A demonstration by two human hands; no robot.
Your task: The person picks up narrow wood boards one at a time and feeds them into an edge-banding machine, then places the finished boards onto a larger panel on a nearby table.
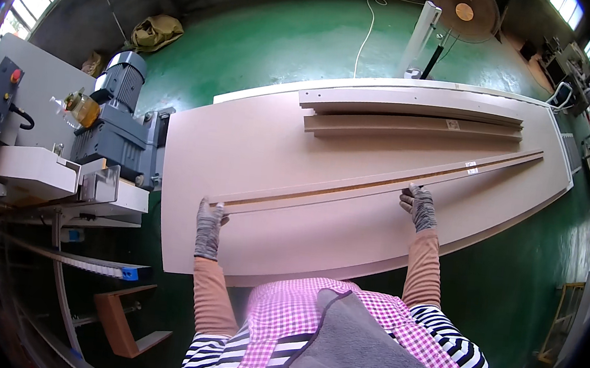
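A pair of long, narrow, pale boards [338, 183] lies slantwise across a large light-coloured panel [291, 148], with a brown strip showing between them. Small white labels [472, 167] are stuck on both toward the right end. My left hand [209, 229], in a grey knit glove, grips the boards at their left end. Farther right, my gloved right hand [420, 208] closes on the near edge of the nearer board. Some fingertips of both hands are hidden by the gloves' angle and the boards.
More long boards [415, 130] are stacked at the panel's far side. To the left stands a machine with a grey motor [120, 83], a control box [4, 92] and a bottle of yellowish liquid [81, 110]. A fan [464, 11] stands beyond the table on the green floor [288, 40].
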